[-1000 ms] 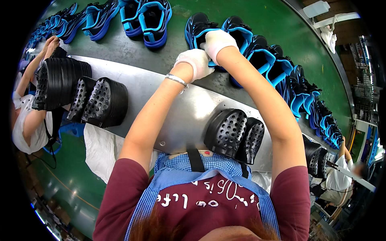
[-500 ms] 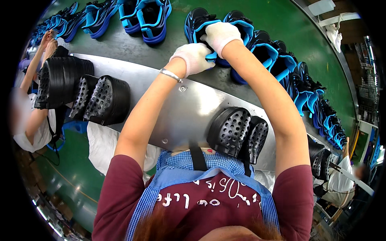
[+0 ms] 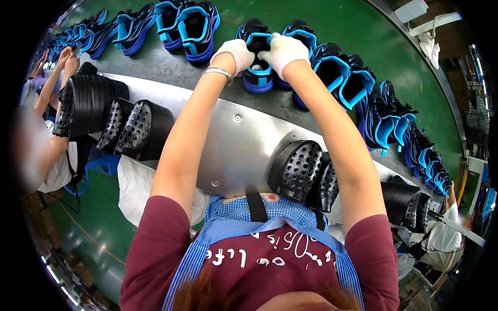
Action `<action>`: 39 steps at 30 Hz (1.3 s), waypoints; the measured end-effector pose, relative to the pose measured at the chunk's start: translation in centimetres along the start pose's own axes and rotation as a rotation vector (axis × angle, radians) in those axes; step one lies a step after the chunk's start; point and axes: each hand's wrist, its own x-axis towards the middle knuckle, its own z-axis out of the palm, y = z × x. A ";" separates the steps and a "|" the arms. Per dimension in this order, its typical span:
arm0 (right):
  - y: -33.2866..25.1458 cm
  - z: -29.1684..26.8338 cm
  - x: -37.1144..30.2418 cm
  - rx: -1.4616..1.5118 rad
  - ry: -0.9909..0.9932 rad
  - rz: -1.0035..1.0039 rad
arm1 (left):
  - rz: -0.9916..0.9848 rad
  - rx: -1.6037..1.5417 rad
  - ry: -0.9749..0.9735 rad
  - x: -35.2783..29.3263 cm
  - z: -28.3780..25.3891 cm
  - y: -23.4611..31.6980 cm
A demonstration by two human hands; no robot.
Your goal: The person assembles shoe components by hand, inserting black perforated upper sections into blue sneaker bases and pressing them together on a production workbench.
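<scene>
White cotton gloves cover both hands, and the fingers are curled shut on one black sneaker with a bright blue collar and sole point(image 3: 258, 62): the left hand point(image 3: 236, 53) clamps its left side, the right hand point(image 3: 282, 52) its right, both at the collar opening. That shoe stands on the dark grey conveyor belt point(image 3: 155, 65), in a long row of matching black and blue sneakers point(image 3: 332, 70) and touching the one at its right. Packed so close, a hard tug could tip a neighbour or drag the pair askew; a loose glove could also slip off the smooth collar. Both forearms stretch forward over the bare sheet-metal bench point(image 3: 238, 145), elbows nearly straight, a silver bangle point(image 3: 217, 72) on the left wrist. Stacked black perforated rubber outsoles point(image 3: 298, 168) lie near the person's apron.
</scene>
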 end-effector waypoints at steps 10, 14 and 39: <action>-1.1 1.2 1.5 -0.042 0.070 0.007 | -0.096 0.144 0.215 1.0 1.1 0.8; -0.2 0.0 0.7 0.097 0.109 -0.012 | -0.059 0.164 0.206 3.4 -0.3 -1.0; 10.4 -1.6 -22.7 0.053 0.456 -0.308 | 0.575 -0.383 0.698 -14.5 8.0 -3.3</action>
